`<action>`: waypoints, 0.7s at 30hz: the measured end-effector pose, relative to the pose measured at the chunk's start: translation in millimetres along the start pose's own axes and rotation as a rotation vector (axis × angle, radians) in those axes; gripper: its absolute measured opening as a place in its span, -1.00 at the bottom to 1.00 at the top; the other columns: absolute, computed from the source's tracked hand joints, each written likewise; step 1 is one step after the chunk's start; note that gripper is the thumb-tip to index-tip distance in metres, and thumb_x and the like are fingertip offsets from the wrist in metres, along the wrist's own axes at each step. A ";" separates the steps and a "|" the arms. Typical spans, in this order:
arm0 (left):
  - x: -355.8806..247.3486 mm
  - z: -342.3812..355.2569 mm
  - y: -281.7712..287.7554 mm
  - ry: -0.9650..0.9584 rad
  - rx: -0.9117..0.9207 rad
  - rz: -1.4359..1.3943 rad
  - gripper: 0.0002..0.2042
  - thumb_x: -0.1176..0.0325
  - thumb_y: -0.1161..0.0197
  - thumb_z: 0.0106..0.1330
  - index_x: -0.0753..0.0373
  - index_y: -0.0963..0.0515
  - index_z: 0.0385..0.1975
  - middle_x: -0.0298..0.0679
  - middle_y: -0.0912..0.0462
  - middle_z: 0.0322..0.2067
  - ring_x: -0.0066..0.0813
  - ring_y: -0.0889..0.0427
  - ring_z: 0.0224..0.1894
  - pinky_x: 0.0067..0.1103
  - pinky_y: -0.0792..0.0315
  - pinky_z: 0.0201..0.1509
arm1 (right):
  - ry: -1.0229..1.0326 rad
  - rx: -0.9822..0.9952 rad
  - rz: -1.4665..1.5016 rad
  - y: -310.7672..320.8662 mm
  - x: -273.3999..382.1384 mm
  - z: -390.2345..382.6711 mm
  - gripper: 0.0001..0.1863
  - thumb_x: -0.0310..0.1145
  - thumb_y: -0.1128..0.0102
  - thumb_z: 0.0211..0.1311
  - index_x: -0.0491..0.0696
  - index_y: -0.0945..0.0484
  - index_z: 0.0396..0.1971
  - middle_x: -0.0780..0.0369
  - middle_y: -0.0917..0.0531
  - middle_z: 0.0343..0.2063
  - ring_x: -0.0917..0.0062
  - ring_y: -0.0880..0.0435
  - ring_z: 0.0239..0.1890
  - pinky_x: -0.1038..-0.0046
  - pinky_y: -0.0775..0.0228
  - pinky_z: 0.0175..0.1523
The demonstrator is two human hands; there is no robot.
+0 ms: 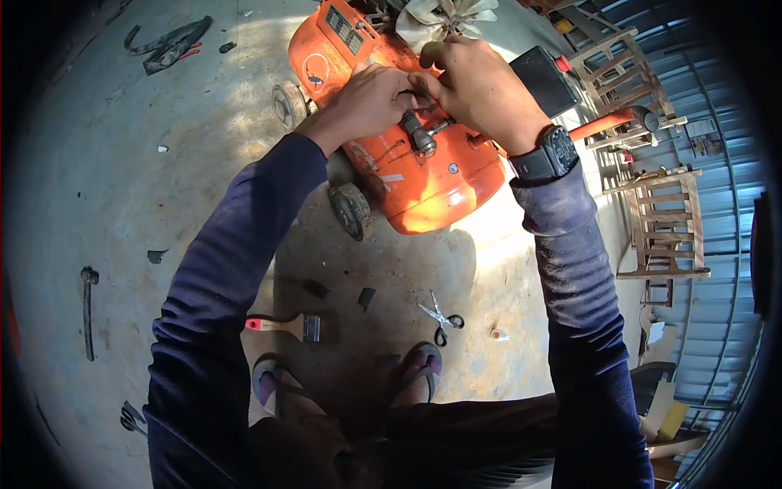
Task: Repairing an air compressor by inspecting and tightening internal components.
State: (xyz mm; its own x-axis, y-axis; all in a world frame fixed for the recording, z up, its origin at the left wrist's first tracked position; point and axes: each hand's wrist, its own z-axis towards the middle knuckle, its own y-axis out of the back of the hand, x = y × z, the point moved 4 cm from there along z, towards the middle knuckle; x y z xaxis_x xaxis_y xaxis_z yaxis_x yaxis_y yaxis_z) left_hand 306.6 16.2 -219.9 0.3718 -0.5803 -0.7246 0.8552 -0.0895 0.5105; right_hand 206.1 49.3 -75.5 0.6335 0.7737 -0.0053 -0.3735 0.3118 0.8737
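An orange air compressor tank (pixel 448 196) on wheels fills the upper middle. My left hand (pixel 371 102) and my right hand (pixel 476 85) meet over its top, fingers curled close together just above a dark brass-and-metal fitting (pixel 423 140); what they grip is hidden behind the fingers. A grey-white fan (pixel 423 20) sits behind my right hand, and a black box with a red switch (pixel 544 79) is to its right. An orange control housing (pixel 342 28) stands beyond my left hand.
On the concrete floor (pixel 122 212) lie scissors (pixel 441 321), a paintbrush (pixel 285 325), a hammer-like tool (pixel 89 310), dark scraps and a black strap bundle (pixel 163 45). My sandaled feet are below. Several wooden chairs (pixel 664 220) stand along the corrugated wall at right.
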 end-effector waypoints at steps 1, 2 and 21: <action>-5.6 2.0 6.6 -0.064 -0.039 0.106 -0.78 0.18 -0.27 0.38 0.13 -0.73 -0.16 -0.18 -0.70 -0.24 -0.17 -0.60 -0.03 -0.23 -0.37 0.15 | -0.140 0.278 -0.034 3.7 -8.0 -7.9 -0.80 -0.39 -0.20 0.36 -0.26 -0.60 -0.28 -0.03 -0.58 -0.57 0.13 -0.59 -0.52 0.34 -0.46 -0.32; -13.5 4.0 11.7 -0.130 -0.075 0.210 -0.79 0.19 -0.26 0.38 0.14 -0.72 -0.17 -0.17 -0.70 -0.24 -0.16 -0.61 -0.03 -0.22 -0.38 0.15 | -0.283 0.555 -0.069 4.9 -12.9 -21.6 -0.83 -0.44 -0.21 0.32 -0.27 -0.59 -0.27 -0.07 -0.59 -0.54 0.02 -0.61 -0.46 0.29 -0.48 -0.28; -54.4 -1.2 -3.1 -0.415 0.118 0.211 -0.89 0.48 -0.25 0.30 0.27 -0.68 -0.25 -0.23 -0.69 -0.26 -0.24 -0.62 -0.03 -0.37 -0.50 0.10 | -0.475 0.150 -0.007 -19.6 10.1 -174.2 -0.82 -0.60 -0.17 0.20 -0.16 -0.37 -0.27 -0.09 -0.54 -0.56 -0.11 -0.59 -0.42 0.11 -0.42 -0.36</action>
State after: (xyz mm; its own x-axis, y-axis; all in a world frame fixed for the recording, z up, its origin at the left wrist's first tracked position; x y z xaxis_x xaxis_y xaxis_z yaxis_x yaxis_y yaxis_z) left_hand 284.2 49.0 -182.7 0.3369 -0.8674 -0.3661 0.7212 -0.0122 0.6927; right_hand 101.9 147.1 -177.5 0.8875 0.4242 0.1800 -0.2882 0.2061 0.9351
